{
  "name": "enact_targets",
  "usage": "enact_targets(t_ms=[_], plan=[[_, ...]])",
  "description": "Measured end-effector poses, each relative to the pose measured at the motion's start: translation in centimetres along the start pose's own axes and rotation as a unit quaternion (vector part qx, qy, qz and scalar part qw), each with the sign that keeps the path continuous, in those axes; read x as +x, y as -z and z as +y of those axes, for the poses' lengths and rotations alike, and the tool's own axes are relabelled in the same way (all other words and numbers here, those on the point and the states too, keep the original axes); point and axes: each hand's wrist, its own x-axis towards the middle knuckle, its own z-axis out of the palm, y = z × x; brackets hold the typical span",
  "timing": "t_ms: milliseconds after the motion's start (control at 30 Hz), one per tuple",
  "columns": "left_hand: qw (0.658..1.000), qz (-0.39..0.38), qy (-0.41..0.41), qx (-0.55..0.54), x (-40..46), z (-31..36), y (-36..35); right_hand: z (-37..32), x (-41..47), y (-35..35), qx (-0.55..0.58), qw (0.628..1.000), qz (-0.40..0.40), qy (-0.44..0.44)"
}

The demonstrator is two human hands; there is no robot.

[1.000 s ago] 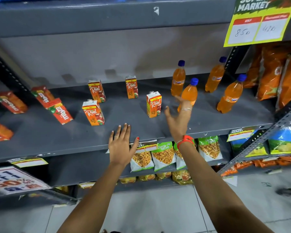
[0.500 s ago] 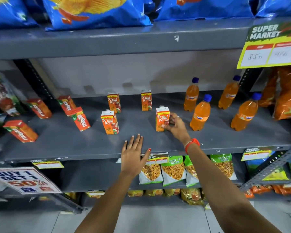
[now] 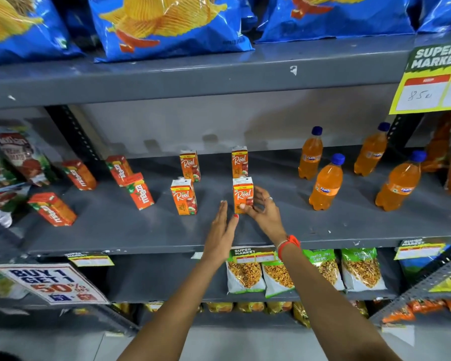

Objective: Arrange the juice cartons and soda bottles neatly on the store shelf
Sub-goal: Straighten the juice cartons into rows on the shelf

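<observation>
Four small orange Real juice cartons are standing upright on a grey metal shelf (image 3: 323, 230), spaced loosely in two rows of two. The right hand (image 3: 264, 212) is wrapping around the front right carton (image 3: 242, 195), thumb pressing its front face low down and fingers curling around its right side. The left hand (image 3: 223, 230) is hovering just beside that carton, flat and spread, fingertips pointing toward the shelf back and gripping nothing; whether its thumb tip is touching the carton's lower corner is hard to tell. The front left carton (image 3: 184, 196) is standing near the same row, and two more cartons (image 3: 190, 165) are sitting behind, toward the back wall.

Further left, four Maaza cartons (image 3: 140, 191) are lying tilted or tipped at scattered angles. To the right, four orange soda bottles (image 3: 326, 185) with blue caps are standing upright, well apart from each other.

Judging by its look, the held carton is probably light, stiff-cornered cardboard, yielding a little if squeezed mid-panel, so gripping across its narrow sides near the middle seems safest. The bottles are likely heavier, smooth and rounded, and are best taken around the body below the shoulder.
</observation>
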Motion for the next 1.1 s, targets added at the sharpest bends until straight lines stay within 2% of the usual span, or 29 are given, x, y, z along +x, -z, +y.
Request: enact_targets(t_ms=[67, 133, 200, 400, 533, 633, 733, 800, 900, 1000, 1100], plan=[[0.988, -0.020, 0.036, -0.151, 0.9, 1.1, -0.1, -0.1, -1.1, -0.5, 0.016, 1.000, 0.017, 0.007], [0.976, -0.019, 0.043, -0.212, 1.5, 1.4, -0.4, -0.2, -1.8, -0.7, 0.016, 0.999, 0.032, 0.005], [0.977, -0.016, 0.056, -0.205, 1.8, 0.9, -0.9, 0.0, -1.9, -0.7, 0.007, 0.999, 0.033, -0.002], [0.995, -0.021, 0.060, -0.075, 2.2, 0.4, -1.5, 0.7, -1.4, -0.6, -0.004, 1.000, 0.022, -0.017], [0.996, -0.019, 0.055, -0.074, 2.2, 0.0, -1.5, 0.7, -1.5, -0.7, -0.009, 1.000, 0.021, -0.020], [0.986, -0.009, 0.043, -0.162, 1.9, 0.2, -1.3, 0.1, -1.6, -0.5, 0.002, 0.999, 0.027, -0.029], [0.950, 0.064, 0.041, -0.302, 0.9, 0.0, -0.1, 0.3, -2.2, 0.1, 0.042, 0.995, 0.066, -0.054], [0.917, 0.177, 0.037, -0.355, -0.2, -1.4, 2.2, 0.8, -3.5, -0.9, 0.043, 0.993, 0.109, -0.026], [0.865, 0.346, 0.035, -0.361, -1.3, -4.6, 6.7, 1.2, -6.5, -4.7, 0.017, 0.986, 0.150, 0.069], [0.836, 0.434, 0.052, -0.332, -1.5, -7.8, 11.6, 0.0, -7.7, -10.8, -0.023, 0.987, 0.104, 0.121], [0.826, 0.426, 0.062, -0.364, -0.3, -9.1, 16.1, -1.9, -6.4, -16.7, -0.032, 0.992, 0.011, 0.118]])
